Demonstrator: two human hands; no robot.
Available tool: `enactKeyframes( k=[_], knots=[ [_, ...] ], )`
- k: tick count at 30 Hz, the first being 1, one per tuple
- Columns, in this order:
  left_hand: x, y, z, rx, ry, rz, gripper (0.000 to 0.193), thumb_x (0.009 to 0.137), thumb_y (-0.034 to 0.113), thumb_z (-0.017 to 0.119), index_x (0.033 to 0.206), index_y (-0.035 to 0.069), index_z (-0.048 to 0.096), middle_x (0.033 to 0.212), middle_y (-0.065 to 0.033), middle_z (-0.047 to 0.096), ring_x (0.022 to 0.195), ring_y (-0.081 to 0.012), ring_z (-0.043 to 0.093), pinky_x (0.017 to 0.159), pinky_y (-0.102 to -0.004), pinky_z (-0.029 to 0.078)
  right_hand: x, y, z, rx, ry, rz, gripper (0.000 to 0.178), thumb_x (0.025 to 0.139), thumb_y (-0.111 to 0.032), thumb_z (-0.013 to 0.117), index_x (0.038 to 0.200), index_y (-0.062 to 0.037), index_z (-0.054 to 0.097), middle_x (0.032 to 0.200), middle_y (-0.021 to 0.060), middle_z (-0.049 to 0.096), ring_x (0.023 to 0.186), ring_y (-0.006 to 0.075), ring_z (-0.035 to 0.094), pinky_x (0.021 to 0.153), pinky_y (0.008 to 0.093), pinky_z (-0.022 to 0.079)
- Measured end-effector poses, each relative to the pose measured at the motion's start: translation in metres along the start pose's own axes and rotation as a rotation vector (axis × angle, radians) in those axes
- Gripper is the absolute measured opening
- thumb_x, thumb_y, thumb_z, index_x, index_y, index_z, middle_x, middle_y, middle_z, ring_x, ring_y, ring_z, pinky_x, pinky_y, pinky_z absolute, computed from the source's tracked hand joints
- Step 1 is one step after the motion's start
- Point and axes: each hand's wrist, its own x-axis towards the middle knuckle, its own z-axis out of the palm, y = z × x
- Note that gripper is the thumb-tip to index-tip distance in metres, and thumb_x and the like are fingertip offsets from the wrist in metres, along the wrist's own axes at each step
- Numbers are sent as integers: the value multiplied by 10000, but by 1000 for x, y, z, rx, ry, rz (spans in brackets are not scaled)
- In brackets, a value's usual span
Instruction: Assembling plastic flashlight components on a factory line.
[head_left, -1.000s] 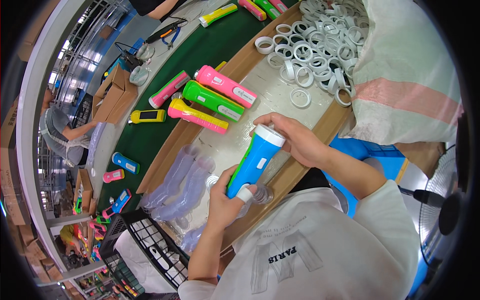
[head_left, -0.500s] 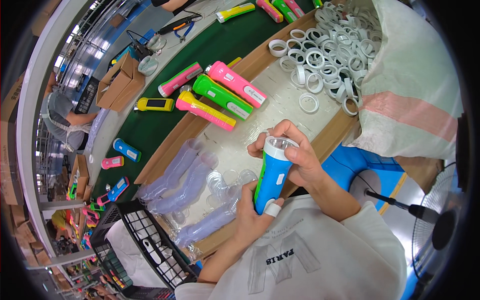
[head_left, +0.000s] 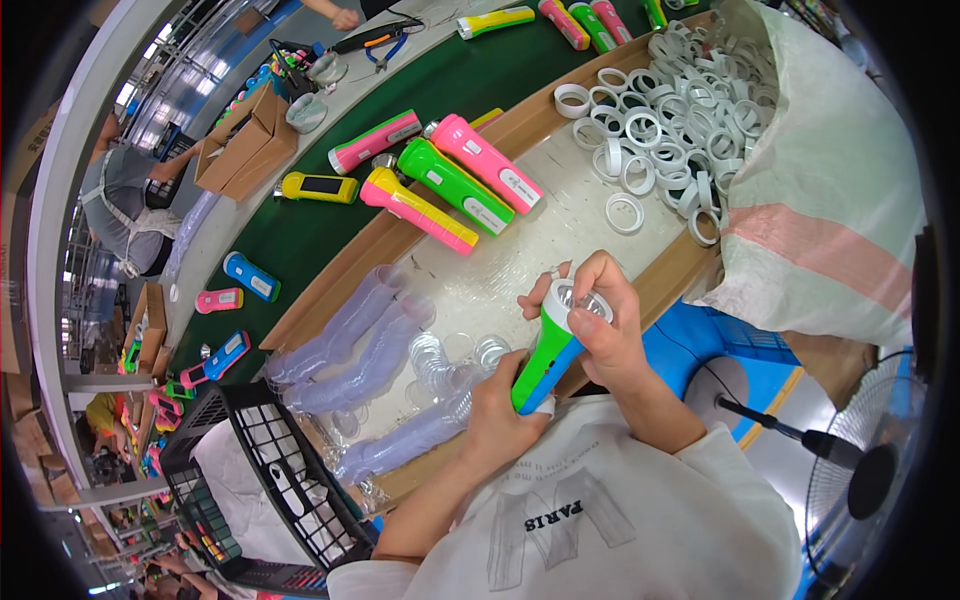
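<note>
My left hand point(head_left: 497, 415) is wrapped around the lower body of a blue and green flashlight point(head_left: 546, 364), which tilts with its head up and away from me. At the head sits a white ring point(head_left: 560, 306), with the shiny reflector point(head_left: 572, 297) showing inside it. Thumb and fingers of my right hand point(head_left: 615, 325) close on this ring from the right and over the top. Beyond my hands lie a pink flashlight point(head_left: 488, 160), a green one point(head_left: 455, 186) and a pink and yellow one point(head_left: 420, 210), resting across the tray edge.
White rings point(head_left: 690, 120) are heaped at the tray's far right, against a woven sack point(head_left: 820, 200). Stacks of clear discs in film point(head_left: 370, 370) lie left of my hands. A black crate point(head_left: 270, 480) stands lower left, a fan point(head_left: 865, 480) right. Beyond runs a green belt point(head_left: 300, 240) with flashlights.
The flashlight has turned in my hands, so its green side now faces up where blue showed before. My right fingers have shifted over the ring. Another person's hand has appeared at the top.
</note>
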Motion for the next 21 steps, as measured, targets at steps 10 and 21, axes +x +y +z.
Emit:
enactKeyframes(
  k=[10, 21],
  knots=[
    [1, -11, -16, -1401, -611, -350, 579, 786, 127, 730, 1274, 14, 439, 987, -132, 570, 765, -194, 596, 620, -303, 486, 11, 1, -16, 301, -140, 291, 519, 879, -378, 660, 1222, -29, 486, 1216, 175, 567, 1082, 262, 588, 922, 407, 495],
    [2, -8, -22, -1487, -578, -319, 725, 770, 342, 763, 1304, -6, 418, 860, -152, 615, 640, -200, 609, 509, -281, 485, 24, 5, -2, 337, -151, 325, 500, 902, -388, 622, 1227, -29, 497, 1172, 102, 566, 1075, 201, 561, 920, 351, 460]
  ],
)
